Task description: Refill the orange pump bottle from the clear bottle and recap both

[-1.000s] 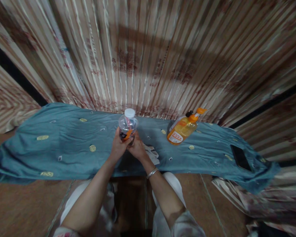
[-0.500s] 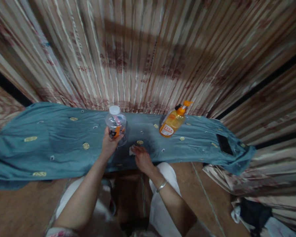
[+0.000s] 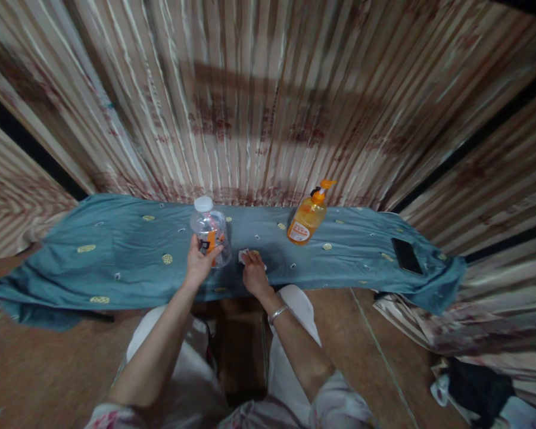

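A clear plastic jar (image 3: 211, 221) with a white lid and an orange and black label stands on the blue-green cloth (image 3: 138, 268). My left hand (image 3: 199, 262) is wrapped round the jar's lower left side, thumb across its front. To the right of the jar, my right hand (image 3: 255, 275) presses a small crumpled white tissue (image 3: 243, 256) against the cloth. The fingers cover most of the tissue. Farther right stands an orange pump bottle (image 3: 307, 220) with a white label; neither hand touches it.
A black phone (image 3: 407, 256) lies near the right end of the cloth-covered bench. Behind the bench hangs a striped curtain (image 3: 259, 107). Dark poles (image 3: 31, 140) slant at both sides. Dark and white cloths (image 3: 477, 387) lie on the floor at lower right.
My right hand has moved a little away from me over the cloth with the tissue, its fingers now flatter. The left hand keeps hold of the jar. The view has shifted slightly.
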{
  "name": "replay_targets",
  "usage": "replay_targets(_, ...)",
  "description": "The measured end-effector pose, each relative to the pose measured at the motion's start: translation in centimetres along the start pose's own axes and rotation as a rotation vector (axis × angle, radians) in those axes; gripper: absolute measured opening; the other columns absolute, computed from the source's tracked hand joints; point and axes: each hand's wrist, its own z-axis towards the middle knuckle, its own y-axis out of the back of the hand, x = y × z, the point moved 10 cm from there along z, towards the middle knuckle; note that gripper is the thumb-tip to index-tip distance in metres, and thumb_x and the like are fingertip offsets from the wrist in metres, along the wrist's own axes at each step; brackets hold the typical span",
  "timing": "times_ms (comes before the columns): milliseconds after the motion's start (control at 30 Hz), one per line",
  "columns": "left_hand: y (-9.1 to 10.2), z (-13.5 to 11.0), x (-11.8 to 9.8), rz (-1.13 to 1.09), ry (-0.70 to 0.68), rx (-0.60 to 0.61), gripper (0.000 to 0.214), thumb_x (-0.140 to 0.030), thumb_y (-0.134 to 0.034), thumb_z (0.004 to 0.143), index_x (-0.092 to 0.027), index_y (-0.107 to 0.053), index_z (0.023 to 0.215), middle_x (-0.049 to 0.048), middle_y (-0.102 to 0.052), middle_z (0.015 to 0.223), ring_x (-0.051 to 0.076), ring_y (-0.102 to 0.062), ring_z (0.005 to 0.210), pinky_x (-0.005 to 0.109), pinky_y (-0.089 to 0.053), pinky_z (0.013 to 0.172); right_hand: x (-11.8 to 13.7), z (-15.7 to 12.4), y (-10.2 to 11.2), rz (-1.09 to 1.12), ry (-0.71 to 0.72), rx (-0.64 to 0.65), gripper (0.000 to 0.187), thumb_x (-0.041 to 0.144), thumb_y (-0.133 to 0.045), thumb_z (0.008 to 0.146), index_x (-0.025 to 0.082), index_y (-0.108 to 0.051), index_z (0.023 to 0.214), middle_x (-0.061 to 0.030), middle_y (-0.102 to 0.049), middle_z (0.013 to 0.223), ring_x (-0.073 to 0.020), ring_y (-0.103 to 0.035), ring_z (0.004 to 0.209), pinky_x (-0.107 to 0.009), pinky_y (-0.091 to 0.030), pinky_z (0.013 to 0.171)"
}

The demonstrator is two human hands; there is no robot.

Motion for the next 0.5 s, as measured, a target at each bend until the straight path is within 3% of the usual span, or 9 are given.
replay_targets(100,0.5,-0.8,-0.3,0.002,0.011,-0.004,0.054,-0.038,-0.081,0.055,-0.019,-0.055,0.099,0.0049,-0.065,0.098,0.021,-0.063,0.091,0.036,-0.052,0.087,1.4,-1.3,-0.4,0.028,0.059,0.047,0.053,0.003,-0.044,0.081,0.015,-0.059,0.131,-0.0120,-0.061,0.136,-0.0199,-0.052,0.128,-0.036,-0.038,0.112)
replay_targets(200,1.3,-1.7,-0.5,0.010,0.018,-0.010,0.052,-0.038,-0.080,0.056,-0.019,-0.055,0.097,0.0043,-0.065,0.097,0.021,-0.063,0.090,0.037,-0.051,0.089,0.6,-1.3,0.6,0.044,0.049,0.047,0.054,0.004,-0.043,0.083,0.020,-0.058,0.132,-0.0086,-0.061,0.136,-0.0171,-0.053,0.126,-0.034,-0.039,0.111)
replay_targets(333,2.1,-2.4,-0.9,0.003,0.017,-0.022,0.049,-0.039,-0.081,0.056,-0.021,-0.053,0.092,0.0030,-0.065,0.093,0.020,-0.063,0.087,0.038,-0.051,0.087,-1.8,-0.2,2.0,0.029,-0.046,0.005,0.054,0.009,-0.042,0.087,0.012,-0.048,0.141,-0.0185,-0.049,0.147,-0.0260,-0.045,0.136,-0.047,-0.035,0.113)
replay_targets(500,1.8,-2.9,-1.4,-0.015,0.027,-0.018,0.052,-0.041,-0.081,0.055,-0.021,-0.052,0.093,0.0034,-0.064,0.094,0.020,-0.063,0.088,0.039,-0.049,0.089,-2.0,-0.4,2.0,0.033,-0.068,0.056,0.062,0.021,-0.060,0.082,0.014,-0.045,0.142,-0.0226,-0.039,0.153,-0.0374,-0.035,0.143,-0.062,-0.031,0.110)
